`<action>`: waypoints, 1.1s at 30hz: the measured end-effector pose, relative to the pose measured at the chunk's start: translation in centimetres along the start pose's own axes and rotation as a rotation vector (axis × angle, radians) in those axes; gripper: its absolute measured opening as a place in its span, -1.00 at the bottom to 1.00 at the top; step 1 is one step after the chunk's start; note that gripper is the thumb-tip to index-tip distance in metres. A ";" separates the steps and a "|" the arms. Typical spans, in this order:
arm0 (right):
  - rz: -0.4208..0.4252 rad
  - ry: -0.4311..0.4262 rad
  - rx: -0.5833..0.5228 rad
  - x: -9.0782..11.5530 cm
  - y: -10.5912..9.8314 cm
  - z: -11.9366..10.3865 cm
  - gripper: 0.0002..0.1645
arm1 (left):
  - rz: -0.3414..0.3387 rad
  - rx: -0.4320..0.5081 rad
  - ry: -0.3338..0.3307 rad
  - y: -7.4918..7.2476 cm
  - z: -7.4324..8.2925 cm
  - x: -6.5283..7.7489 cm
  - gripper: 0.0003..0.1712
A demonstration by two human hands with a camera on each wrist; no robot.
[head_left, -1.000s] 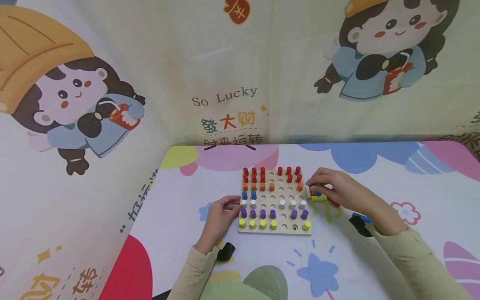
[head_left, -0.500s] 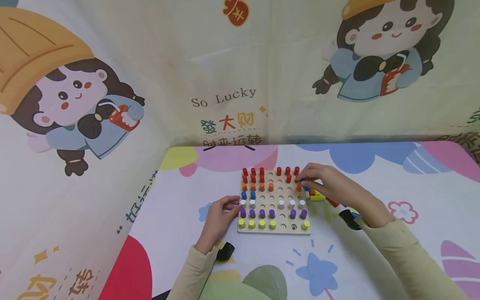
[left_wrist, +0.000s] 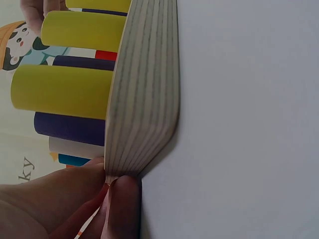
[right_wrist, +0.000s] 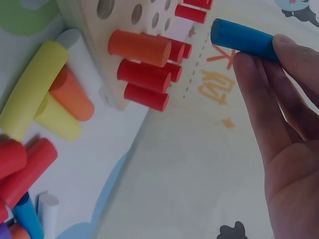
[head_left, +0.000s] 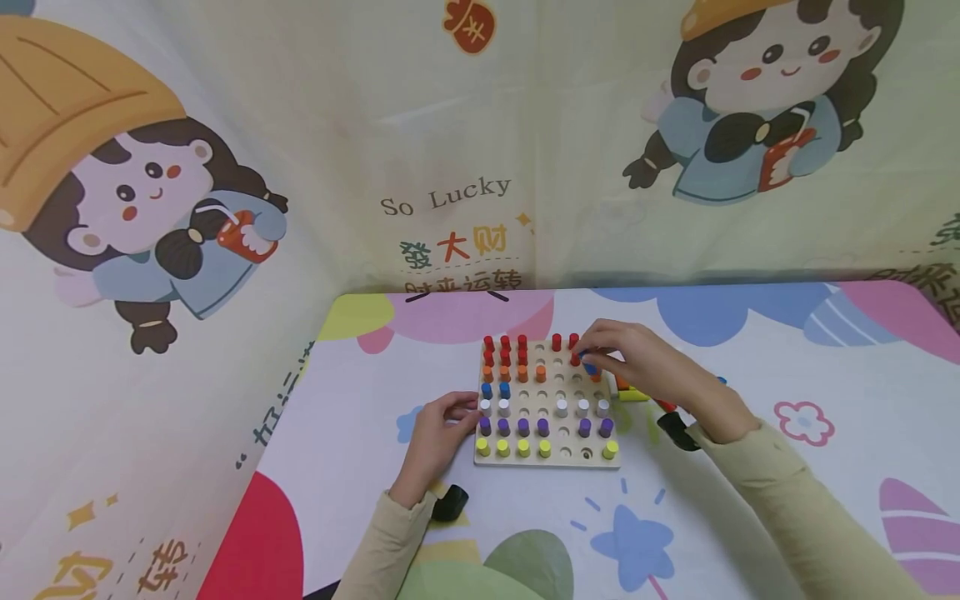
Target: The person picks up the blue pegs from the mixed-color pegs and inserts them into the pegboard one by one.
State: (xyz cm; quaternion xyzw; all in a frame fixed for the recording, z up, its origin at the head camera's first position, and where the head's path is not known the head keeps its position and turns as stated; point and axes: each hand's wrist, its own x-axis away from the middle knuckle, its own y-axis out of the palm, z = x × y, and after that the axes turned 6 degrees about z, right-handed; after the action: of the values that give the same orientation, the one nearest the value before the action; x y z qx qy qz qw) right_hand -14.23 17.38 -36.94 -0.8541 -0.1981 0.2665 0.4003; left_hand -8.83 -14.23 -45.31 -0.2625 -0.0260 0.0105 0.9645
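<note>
A wooden pegboard (head_left: 531, 463) lies on the table with rows of red, orange, blue, white, purple and yellow pegs standing in it. My left hand (head_left: 438, 437) grips the board's left edge; in the left wrist view, finger and thumb pinch the layered side (left_wrist: 144, 84) near a corner. Over the board's back right part, my right hand (head_left: 641, 358) pinches a blue peg (right_wrist: 241, 39) by one end between thumb and fingers. That peg is above the board, apart from the holes. Two blue pegs (head_left: 495, 390) stand at the left of their row, with open holes to their right.
Loose pegs lie right of the board, partly under my right arm: a yellow peg (right_wrist: 35, 89), an orange peg (right_wrist: 72, 94), a white peg (right_wrist: 77, 50), a red peg (right_wrist: 30, 169) and others. A patterned cloth wall (head_left: 450, 108) rises behind the table.
My right hand has lifted a blue peg from the loose pile and carried it left over the board's back right part. The left hand stays on the board's edge.
</note>
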 end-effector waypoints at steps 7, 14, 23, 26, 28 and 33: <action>-0.026 0.010 -0.028 -1.0 0.3 -0.8 -0.76 | 0.001 0.002 -0.007 0.0 -0.1 0.0 -0.69; -0.043 -0.018 -0.032 -1.8 0.9 -1.2 -0.76 | 0.001 0.003 0.008 0.0 0.0 -0.1 -0.69; -0.091 -0.020 -0.076 -2.9 1.3 -1.9 -0.76 | 0.002 0.000 0.001 0.0 -0.1 0.0 -0.69; -0.106 -0.039 -0.067 -3.3 1.5 -2.1 -0.76 | 0.006 0.005 0.002 0.0 -0.1 0.1 -0.69; -0.114 -0.045 -0.064 -3.6 1.6 -2.2 -0.78 | 0.005 0.004 0.004 0.0 -0.1 0.1 -0.69; -0.130 -0.056 -0.074 -3.8 1.9 -2.3 -0.78 | 0.003 0.007 0.011 0.0 -0.1 0.1 -0.69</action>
State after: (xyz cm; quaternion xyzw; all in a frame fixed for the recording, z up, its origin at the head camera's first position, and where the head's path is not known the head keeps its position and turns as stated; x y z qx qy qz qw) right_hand -15.56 12.77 -36.07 -0.8459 -0.2738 0.2563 0.3791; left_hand -8.72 -14.26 -45.42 -0.2594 -0.0203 0.0106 0.9655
